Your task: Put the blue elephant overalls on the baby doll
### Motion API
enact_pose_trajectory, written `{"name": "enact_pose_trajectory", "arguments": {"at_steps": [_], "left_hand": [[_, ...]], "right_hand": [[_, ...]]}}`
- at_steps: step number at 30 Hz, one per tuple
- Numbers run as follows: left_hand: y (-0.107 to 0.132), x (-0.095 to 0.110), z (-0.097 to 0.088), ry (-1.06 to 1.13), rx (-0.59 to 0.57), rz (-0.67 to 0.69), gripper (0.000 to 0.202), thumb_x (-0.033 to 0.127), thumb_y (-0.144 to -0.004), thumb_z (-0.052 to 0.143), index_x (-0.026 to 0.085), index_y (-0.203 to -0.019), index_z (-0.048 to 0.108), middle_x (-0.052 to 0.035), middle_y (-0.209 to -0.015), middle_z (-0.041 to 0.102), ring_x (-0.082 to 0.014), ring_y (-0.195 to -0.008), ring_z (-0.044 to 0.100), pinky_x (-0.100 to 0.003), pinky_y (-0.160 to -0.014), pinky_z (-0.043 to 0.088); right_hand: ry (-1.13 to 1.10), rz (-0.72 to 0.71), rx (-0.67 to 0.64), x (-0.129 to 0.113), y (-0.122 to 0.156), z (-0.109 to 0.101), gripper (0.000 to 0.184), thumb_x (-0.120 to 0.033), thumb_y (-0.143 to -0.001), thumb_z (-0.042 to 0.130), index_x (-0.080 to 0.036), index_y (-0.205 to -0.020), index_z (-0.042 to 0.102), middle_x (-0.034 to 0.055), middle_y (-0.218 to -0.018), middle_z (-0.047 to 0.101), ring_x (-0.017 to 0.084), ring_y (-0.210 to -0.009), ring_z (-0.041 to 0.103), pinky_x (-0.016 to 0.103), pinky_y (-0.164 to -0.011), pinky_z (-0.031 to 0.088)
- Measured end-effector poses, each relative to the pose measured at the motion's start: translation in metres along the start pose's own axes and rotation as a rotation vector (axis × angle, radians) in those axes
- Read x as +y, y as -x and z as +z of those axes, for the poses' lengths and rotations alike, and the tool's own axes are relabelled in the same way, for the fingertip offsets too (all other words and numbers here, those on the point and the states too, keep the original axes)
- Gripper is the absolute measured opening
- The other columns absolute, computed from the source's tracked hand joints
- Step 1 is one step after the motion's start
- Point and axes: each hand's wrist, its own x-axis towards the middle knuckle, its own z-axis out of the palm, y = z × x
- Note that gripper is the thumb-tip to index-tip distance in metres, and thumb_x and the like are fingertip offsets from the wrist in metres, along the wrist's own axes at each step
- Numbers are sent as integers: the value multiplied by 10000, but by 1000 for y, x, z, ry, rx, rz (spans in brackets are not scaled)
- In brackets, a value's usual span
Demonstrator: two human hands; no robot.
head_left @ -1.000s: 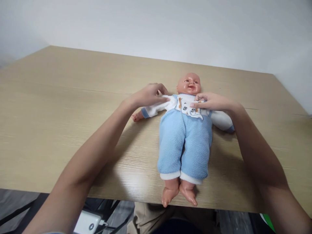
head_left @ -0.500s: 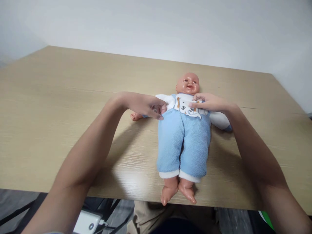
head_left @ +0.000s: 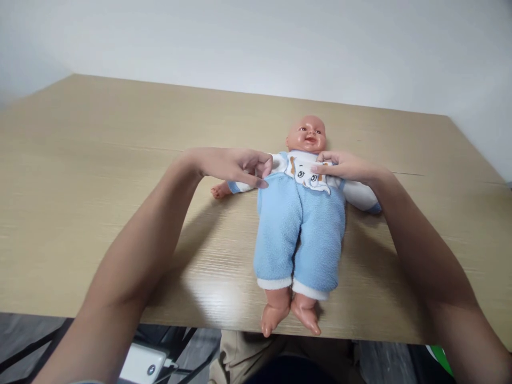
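Note:
A baby doll (head_left: 301, 224) lies on its back on the wooden table (head_left: 100, 202), head away from me and bare feet over the near edge. It wears light blue fleece overalls over a white top with an elephant bib. My left hand (head_left: 236, 165) pinches the overalls' fabric beside the doll's shoulder, just above its white sleeve. My right hand (head_left: 344, 166) rests on the doll's chest, fingers pinched on the bib's upper edge by the other shoulder.
A white wall rises behind the table. Under the near edge sit a white device with cables (head_left: 144, 365) and black table legs. My lap in beige fabric (head_left: 256, 357) shows below the doll's feet. Something green (head_left: 440, 360) peeks at the bottom right.
My left hand has dropped from the doll's shoulder strap to the side of the overalls by its arm. The right hand has stayed on the chest. The doll has shifted slightly.

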Motion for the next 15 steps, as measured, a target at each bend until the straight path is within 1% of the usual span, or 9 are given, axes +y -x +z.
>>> {"name": "enact_pose_trajectory", "arguments": {"at_steps": [4, 7, 9, 11, 13, 15], "left_hand": [[-4, -1, 1, -72, 95, 3, 537, 694, -705, 1004, 275, -913, 740, -40, -749, 622, -269, -683, 671, -390, -653, 540], [-5, -6, -1, -145, 130, -19, 492, 646, -723, 985, 275, -976, 784, -57, -805, 665, -312, -802, 717, -389, -728, 553], [-5, -10, -2, -212, 173, -30, 424, 577, -773, 931, 266, -1027, 795, -64, -870, 708, -316, -879, 722, -377, -792, 546], [-5, -11, -3, -272, 240, -32, 360, 495, -821, 875, 253, -1077, 799, -71, -966, 749, -307, -938, 716, -365, -852, 530], [-4, -6, 0, -303, 320, -6, 301, 434, -873, 830, 242, -1103, 793, -75, -1061, 767, -300, -993, 703, -365, -920, 516], [-4, 6, 8, -291, 389, 54, 261, 411, -925, 805, 239, -1119, 779, -75, -1130, 763, -302, -1053, 689, -377, -993, 506]], "right_hand": [[9, -18, 2, 0, -1, -1, 582, -778, -783, 928, -253, -889, 702, 5, -817, 659, 226, -806, 553, 360, -738, 378], [64, -44, 36, -1, 2, 3, 580, -787, -806, 902, -250, -920, 718, 26, -869, 699, 247, -854, 594, 377, -784, 430], [122, -98, 146, 0, 8, 9, 546, -761, -852, 875, -250, -982, 733, 63, -1000, 758, 289, -959, 652, 411, -874, 489], [208, -176, 322, 4, 21, 18, 487, -695, -913, 839, -256, -1103, 746, 103, -1174, 789, 339, -1099, 688, 468, -1005, 521], [319, -235, 481, 15, 41, 24, 468, -628, -964, 793, -266, -1256, 740, 138, -1332, 779, 388, -1241, 687, 539, -1128, 510], [432, -239, 567, 32, 67, 27, 503, -610, -997, 745, -285, -1380, 719, 157, -1445, 751, 433, -1356, 660, 601, -1205, 483]]}}
